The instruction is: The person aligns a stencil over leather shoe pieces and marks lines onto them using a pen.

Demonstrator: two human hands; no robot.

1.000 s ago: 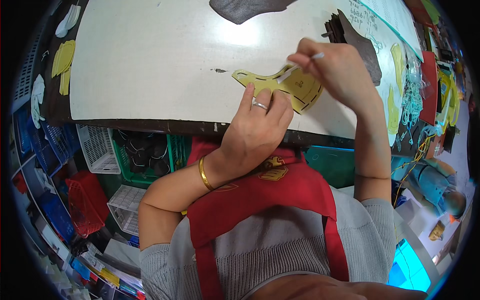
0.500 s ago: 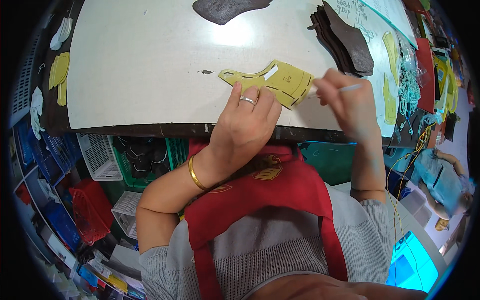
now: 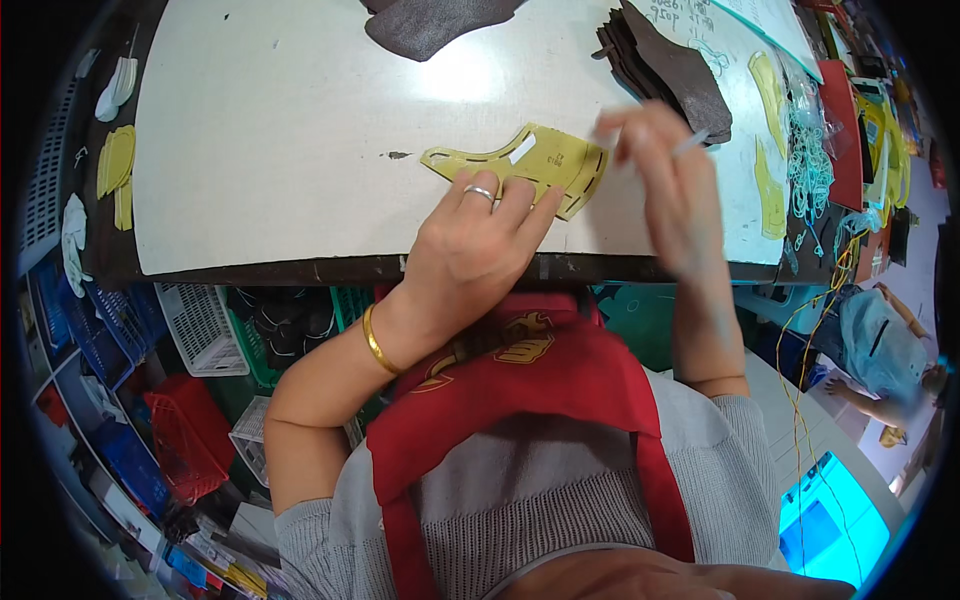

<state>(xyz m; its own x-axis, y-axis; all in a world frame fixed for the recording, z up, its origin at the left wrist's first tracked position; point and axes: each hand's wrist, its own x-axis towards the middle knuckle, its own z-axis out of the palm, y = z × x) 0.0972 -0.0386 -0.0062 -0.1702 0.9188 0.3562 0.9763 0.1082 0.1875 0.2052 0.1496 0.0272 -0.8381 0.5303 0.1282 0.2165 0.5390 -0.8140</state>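
On the white tabletop lies a yellow boot-shaped pattern template (image 3: 572, 155) with dark dashed slots along its edges and a small white patch. My left hand (image 3: 473, 243), with a ring on one finger, presses it down with fingers spread over its lower edge. To the right, my right hand (image 3: 678, 190) is raised beside the template and smeared by motion. A slim pale pen (image 3: 692, 142) sticks out of its closed grip; the tip is lost in the blur. Whether anything lies beneath the template I cannot tell.
Dark brown leather pieces (image 3: 675, 70) are stacked at the back right, and more leather (image 3: 430, 32) lies at the far middle. Yellow templates (image 3: 770, 190) and tangled pale cord (image 3: 812, 150) line the right side. Plastic baskets (image 3: 200, 330) stand below left. A person (image 3: 875, 340) is farther right.
My right hand has lifted away from the template's right edge, up and slightly left, with the pen. My left hand stays on the template; the whole view has shifted slightly.
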